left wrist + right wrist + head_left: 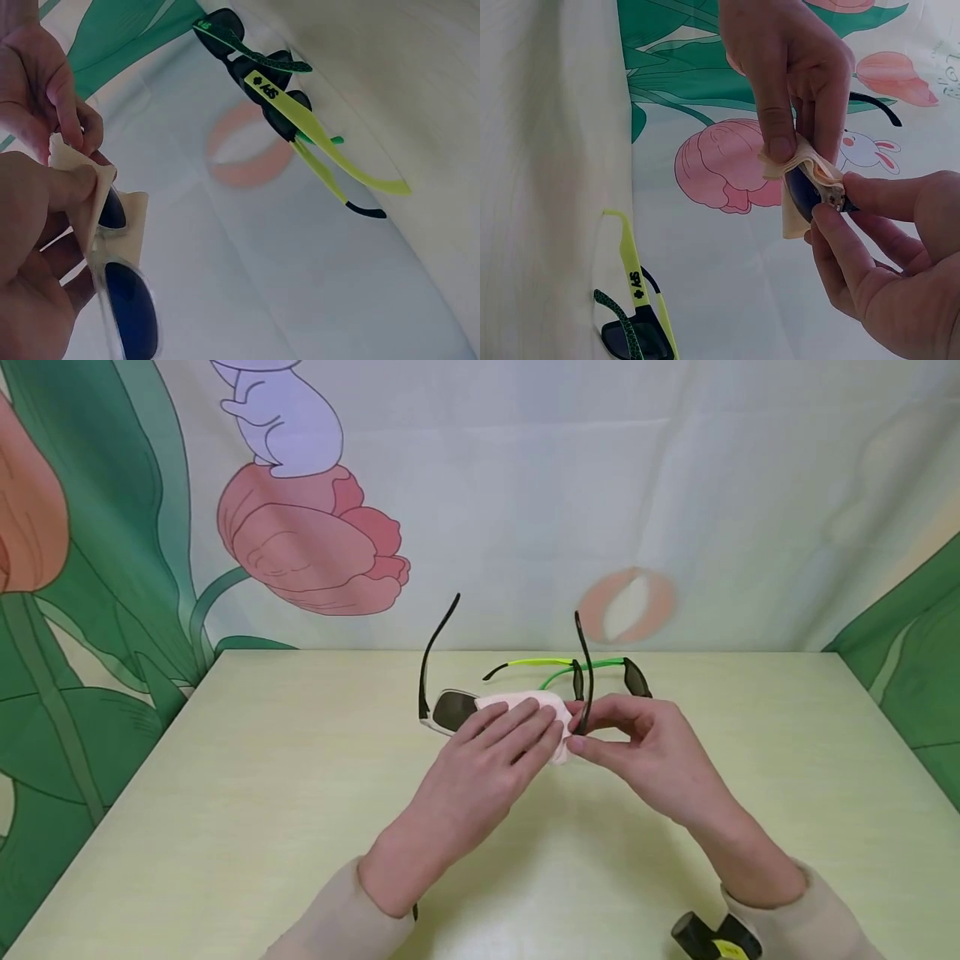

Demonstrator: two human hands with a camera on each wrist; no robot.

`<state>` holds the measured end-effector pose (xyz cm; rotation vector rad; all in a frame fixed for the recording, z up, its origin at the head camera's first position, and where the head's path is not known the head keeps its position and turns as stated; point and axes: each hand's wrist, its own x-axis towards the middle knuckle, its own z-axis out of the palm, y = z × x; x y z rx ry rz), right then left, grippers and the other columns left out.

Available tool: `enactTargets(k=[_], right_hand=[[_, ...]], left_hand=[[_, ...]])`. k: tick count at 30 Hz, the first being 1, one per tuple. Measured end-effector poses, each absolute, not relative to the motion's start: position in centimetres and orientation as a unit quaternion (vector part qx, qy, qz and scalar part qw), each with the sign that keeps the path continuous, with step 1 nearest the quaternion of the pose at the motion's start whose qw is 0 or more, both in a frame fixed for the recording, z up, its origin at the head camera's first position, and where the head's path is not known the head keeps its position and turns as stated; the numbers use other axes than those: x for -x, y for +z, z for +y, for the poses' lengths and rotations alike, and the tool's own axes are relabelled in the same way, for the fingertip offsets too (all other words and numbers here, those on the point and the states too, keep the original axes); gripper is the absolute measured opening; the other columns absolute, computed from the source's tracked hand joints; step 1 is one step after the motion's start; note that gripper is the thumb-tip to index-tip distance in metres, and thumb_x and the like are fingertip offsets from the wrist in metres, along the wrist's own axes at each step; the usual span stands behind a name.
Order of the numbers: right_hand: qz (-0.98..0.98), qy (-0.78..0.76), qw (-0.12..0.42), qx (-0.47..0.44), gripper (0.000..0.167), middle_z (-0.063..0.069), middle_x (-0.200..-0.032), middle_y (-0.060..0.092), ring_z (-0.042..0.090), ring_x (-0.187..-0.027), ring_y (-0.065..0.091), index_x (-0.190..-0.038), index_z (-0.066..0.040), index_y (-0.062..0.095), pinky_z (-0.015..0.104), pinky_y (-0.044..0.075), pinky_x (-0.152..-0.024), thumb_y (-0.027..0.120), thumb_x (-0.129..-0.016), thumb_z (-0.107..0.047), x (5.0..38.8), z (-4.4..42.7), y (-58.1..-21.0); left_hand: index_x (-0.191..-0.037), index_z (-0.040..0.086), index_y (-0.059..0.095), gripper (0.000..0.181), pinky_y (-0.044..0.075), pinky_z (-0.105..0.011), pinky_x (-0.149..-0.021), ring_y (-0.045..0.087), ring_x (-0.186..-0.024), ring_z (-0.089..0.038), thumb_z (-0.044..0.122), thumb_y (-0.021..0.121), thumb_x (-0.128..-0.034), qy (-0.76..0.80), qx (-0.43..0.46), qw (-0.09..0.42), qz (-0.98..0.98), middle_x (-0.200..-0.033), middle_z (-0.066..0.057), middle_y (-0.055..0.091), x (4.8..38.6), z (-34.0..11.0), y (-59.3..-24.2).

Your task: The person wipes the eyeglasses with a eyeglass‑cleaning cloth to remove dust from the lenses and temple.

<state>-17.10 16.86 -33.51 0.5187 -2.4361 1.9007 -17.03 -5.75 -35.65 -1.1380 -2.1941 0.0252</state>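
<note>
A pair of sunglasses (454, 710) with clear rims, dark lenses and black temples is held above the table, its temples pointing up and away. My left hand (483, 768) pinches a pale pink cloth (558, 750) around one lens; in the left wrist view the cloth (133, 232) shows on both sides of that lens, and the other lens (133, 311) is bare. My right hand (660, 756) pinches the frame at the hinge beside the cloth. In the right wrist view, the right thumb and fingers (844, 240) grip that corner, and part of the lens (802, 196) shows.
Behind the hands, yellow-green sunglasses (289, 109) and green-and-black sunglasses (255, 58) stand close together on the pale table (262, 793). A black-and-yellow object (720, 937) lies by the right sleeve. At the table's back edge hangs a printed curtain (495, 510).
</note>
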Motion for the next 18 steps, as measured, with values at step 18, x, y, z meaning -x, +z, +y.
enactTargets(k=[18], right_hand=[[-0.762,0.619,-0.019,-0.188,0.014,0.016,-0.121,0.07,0.024,-0.112,0.069,-0.1,0.003,0.066,0.036,0.059,-0.089,0.076,-0.09,0.005,17.09,17.46,-33.39]], left_hand=[[-0.1,0.013,0.079,0.015,0.051,-0.031,-0.088,0.064,-0.101,-0.019,0.005,0.081,-0.0877,-0.067,0.432,0.378,-0.816,-0.103,0.002,0.073,17.01,-4.91,-35.39]])
